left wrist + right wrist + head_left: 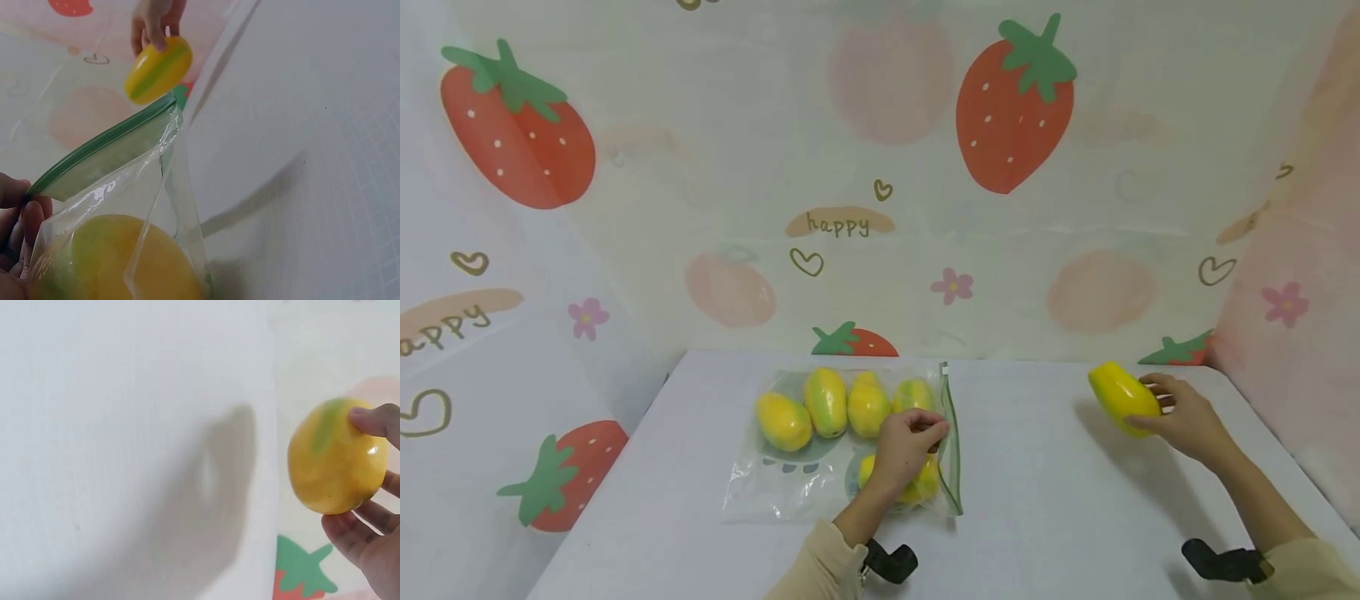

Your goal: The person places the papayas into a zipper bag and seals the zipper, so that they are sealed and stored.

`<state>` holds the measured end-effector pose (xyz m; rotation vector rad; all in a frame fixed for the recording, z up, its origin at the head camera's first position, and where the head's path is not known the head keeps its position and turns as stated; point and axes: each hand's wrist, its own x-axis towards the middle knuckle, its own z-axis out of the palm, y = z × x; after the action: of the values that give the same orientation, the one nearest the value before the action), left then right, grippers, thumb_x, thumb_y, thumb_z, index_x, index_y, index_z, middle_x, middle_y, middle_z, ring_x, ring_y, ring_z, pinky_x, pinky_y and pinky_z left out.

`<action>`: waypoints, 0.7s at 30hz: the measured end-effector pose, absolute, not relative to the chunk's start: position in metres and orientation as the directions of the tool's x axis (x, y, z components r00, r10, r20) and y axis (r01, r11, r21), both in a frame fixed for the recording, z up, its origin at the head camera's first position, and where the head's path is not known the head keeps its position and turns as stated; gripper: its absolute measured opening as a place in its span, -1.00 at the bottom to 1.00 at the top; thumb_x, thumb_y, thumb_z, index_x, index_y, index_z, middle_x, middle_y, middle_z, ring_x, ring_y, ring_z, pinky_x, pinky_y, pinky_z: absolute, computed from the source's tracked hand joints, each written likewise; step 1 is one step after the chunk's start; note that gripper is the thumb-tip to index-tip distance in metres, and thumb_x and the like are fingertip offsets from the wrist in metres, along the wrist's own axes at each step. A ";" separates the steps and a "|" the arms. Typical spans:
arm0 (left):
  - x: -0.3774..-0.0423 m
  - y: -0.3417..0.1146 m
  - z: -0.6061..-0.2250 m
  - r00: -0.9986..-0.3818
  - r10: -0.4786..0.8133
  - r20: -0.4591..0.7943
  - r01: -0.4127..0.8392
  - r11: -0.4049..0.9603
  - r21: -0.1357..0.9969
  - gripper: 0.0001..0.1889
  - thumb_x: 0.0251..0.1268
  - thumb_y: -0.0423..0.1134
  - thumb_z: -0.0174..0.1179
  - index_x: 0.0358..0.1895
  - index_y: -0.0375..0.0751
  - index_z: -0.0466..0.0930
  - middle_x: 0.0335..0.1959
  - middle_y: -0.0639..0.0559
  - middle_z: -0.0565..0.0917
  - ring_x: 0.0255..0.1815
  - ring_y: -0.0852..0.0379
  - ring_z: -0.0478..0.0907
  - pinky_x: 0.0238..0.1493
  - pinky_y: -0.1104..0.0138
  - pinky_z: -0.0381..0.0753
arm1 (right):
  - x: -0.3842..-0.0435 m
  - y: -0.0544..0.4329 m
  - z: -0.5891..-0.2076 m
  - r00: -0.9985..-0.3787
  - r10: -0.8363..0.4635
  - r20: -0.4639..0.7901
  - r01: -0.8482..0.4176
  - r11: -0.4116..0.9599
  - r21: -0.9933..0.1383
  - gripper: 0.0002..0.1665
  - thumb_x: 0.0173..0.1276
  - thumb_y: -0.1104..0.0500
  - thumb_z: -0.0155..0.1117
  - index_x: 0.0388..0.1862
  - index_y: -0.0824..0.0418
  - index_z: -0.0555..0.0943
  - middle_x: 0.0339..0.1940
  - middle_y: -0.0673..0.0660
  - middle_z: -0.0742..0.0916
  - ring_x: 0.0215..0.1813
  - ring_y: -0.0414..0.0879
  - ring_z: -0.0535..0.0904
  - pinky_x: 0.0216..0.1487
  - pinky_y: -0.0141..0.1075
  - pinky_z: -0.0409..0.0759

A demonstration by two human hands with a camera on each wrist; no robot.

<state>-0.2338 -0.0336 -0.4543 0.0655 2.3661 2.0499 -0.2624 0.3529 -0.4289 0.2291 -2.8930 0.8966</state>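
Note:
A clear zip bag (760, 493) with a green-edged mouth (953, 450) lies on the table, several yellow papayas (784, 422) inside it. My left hand (904, 454) pinches the bag's mouth edge and covers part of the papayas behind it. In the left wrist view, the green zip strip (103, 142) rises from my fingers, lifted above a papaya (119, 259) within the bag. Off to the right, my right hand (1193, 423) grips another yellow papaya (1122, 395) with green streaks, held in the air above the table. Thumb and fingers sit around its end in the right wrist view.
A white-covered table (1030, 492) bears the bag. Behind it hangs a backdrop (925, 242) printed with strawberries, and similar sheets stand at both sides. Black wrist mounts (891, 562) are strapped near both sleeves.

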 end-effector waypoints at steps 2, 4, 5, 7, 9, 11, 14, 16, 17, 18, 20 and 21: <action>-0.234 -0.034 -0.454 -0.999 0.037 0.016 0.022 0.140 0.990 -0.84 0.25 -0.25 0.29 -0.23 -0.28 0.73 -0.40 -0.02 0.71 -0.47 0.25 0.54 -0.36 0.44 0.61 | -0.259 0.348 -0.429 -0.983 -0.117 0.138 -0.176 0.804 -0.568 -0.20 0.20 0.04 0.43 0.27 0.46 0.35 0.19 0.54 0.50 0.04 0.39 0.51 -0.12 0.09 0.65; -0.234 -0.034 -0.455 -0.999 0.040 0.024 0.030 0.141 0.989 -0.83 0.25 -0.25 0.30 -0.23 -0.29 0.72 -0.41 -0.04 0.71 -0.48 0.25 0.55 -0.37 0.45 0.61 | -0.256 0.343 -0.429 -0.984 -0.120 0.131 -0.174 0.790 -0.588 -0.20 0.21 0.02 0.43 0.27 0.44 0.35 0.19 0.54 0.51 0.07 0.39 0.51 -0.13 0.04 0.66; -0.234 -0.034 -0.456 -0.999 0.042 0.029 0.034 0.142 0.989 -0.83 0.25 -0.24 0.30 -0.23 -0.30 0.72 -0.41 -0.05 0.71 -0.48 0.25 0.55 -0.37 0.45 0.61 | -0.254 0.341 -0.430 -0.985 -0.122 0.125 -0.173 0.782 -0.599 -0.19 0.22 0.02 0.42 0.28 0.43 0.34 0.18 0.54 0.51 0.08 0.39 0.51 -0.13 0.02 0.66; -0.235 -0.034 -0.456 -0.998 0.044 0.033 0.039 0.144 0.989 -0.82 0.25 -0.24 0.30 -0.23 -0.30 0.72 -0.40 -0.05 0.71 -0.48 0.26 0.55 -0.37 0.45 0.62 | -0.251 0.337 -0.431 -0.985 -0.124 0.121 -0.173 0.770 -0.614 -0.18 0.22 0.02 0.43 0.29 0.42 0.33 0.18 0.54 0.52 0.09 0.39 0.51 -0.13 0.01 0.67; -0.235 -0.034 -0.456 -0.998 0.046 0.035 0.041 0.145 0.989 -0.81 0.25 -0.23 0.30 -0.23 -0.31 0.72 -0.40 -0.06 0.72 -0.48 0.26 0.55 -0.36 0.45 0.62 | -0.249 0.331 -0.432 -0.986 -0.124 0.115 -0.169 0.761 -0.626 -0.18 0.21 0.01 0.43 0.29 0.41 0.32 0.18 0.54 0.54 0.11 0.39 0.51 -0.11 0.01 0.67; -0.234 -0.034 -0.456 -0.998 0.046 0.032 0.038 0.143 0.989 -0.81 0.25 -0.23 0.31 -0.23 -0.31 0.72 -0.40 -0.06 0.71 -0.47 0.26 0.55 -0.36 0.46 0.62 | -0.248 0.326 -0.434 -0.986 -0.128 0.106 -0.167 0.752 -0.638 -0.17 0.20 0.02 0.44 0.30 0.41 0.32 0.18 0.54 0.54 0.12 0.39 0.51 -0.08 0.04 0.66; -0.234 -0.034 -0.455 -0.998 0.046 0.031 0.038 0.143 0.989 -0.82 0.25 -0.23 0.31 -0.23 -0.31 0.72 -0.40 -0.06 0.71 -0.48 0.26 0.55 -0.35 0.45 0.63 | -0.246 0.317 -0.435 -0.987 -0.130 0.093 -0.159 0.738 -0.656 -0.16 0.19 0.03 0.45 0.31 0.39 0.31 0.19 0.53 0.54 0.12 0.38 0.51 -0.05 0.06 0.66; -0.233 -0.034 -0.454 -0.998 0.045 0.033 0.039 0.141 0.989 -0.81 0.25 -0.23 0.31 -0.23 -0.31 0.72 -0.39 -0.07 0.72 -0.48 0.26 0.55 -0.35 0.44 0.63 | -0.245 0.312 -0.436 -0.987 -0.135 0.087 -0.158 0.721 -0.674 -0.16 0.19 0.04 0.46 0.31 0.39 0.31 0.20 0.53 0.53 0.12 0.38 0.51 -0.03 0.07 0.66; -0.233 -0.034 -0.454 -0.998 0.045 0.036 0.042 0.140 0.989 -0.81 0.24 -0.23 0.31 -0.23 -0.32 0.72 -0.39 -0.07 0.72 -0.48 0.26 0.55 -0.35 0.44 0.64 | -0.245 0.310 -0.436 -0.987 -0.137 0.085 -0.158 0.715 -0.681 -0.16 0.18 0.04 0.46 0.31 0.38 0.31 0.20 0.52 0.52 0.12 0.38 0.51 -0.03 0.07 0.66; -0.233 -0.034 -0.454 -0.998 0.045 0.038 0.044 0.140 0.989 -0.81 0.24 -0.23 0.31 -0.23 -0.32 0.72 -0.38 -0.08 0.72 -0.48 0.26 0.55 -0.35 0.43 0.64 | -0.244 0.308 -0.436 -0.987 -0.139 0.083 -0.158 0.709 -0.688 -0.16 0.18 0.05 0.46 0.32 0.38 0.31 0.21 0.52 0.52 0.12 0.38 0.52 -0.02 0.08 0.66; -0.232 -0.034 -0.453 -0.998 0.044 0.043 0.048 0.138 0.989 -0.80 0.24 -0.22 0.31 -0.23 -0.32 0.72 -0.37 -0.10 0.73 -0.48 0.26 0.55 -0.34 0.42 0.64 | -0.244 0.304 -0.437 -0.986 -0.145 0.085 -0.162 0.696 -0.699 -0.16 0.19 0.05 0.46 0.32 0.37 0.31 0.22 0.52 0.51 0.12 0.40 0.53 -0.01 0.09 0.66; -0.232 -0.034 -0.453 -0.998 0.043 0.042 0.048 0.136 0.990 -0.80 0.24 -0.22 0.31 -0.22 -0.32 0.72 -0.36 -0.11 0.73 -0.47 0.25 0.55 -0.34 0.41 0.64 | -0.243 0.302 -0.438 -0.985 -0.149 0.086 -0.166 0.690 -0.705 -0.16 0.19 0.05 0.46 0.32 0.37 0.30 0.22 0.52 0.51 0.12 0.40 0.53 0.00 0.09 0.66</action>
<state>-0.2322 -0.0345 -0.4527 0.0949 2.3699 2.0648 -0.2433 0.3019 -0.4375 0.2676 -2.8672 1.1990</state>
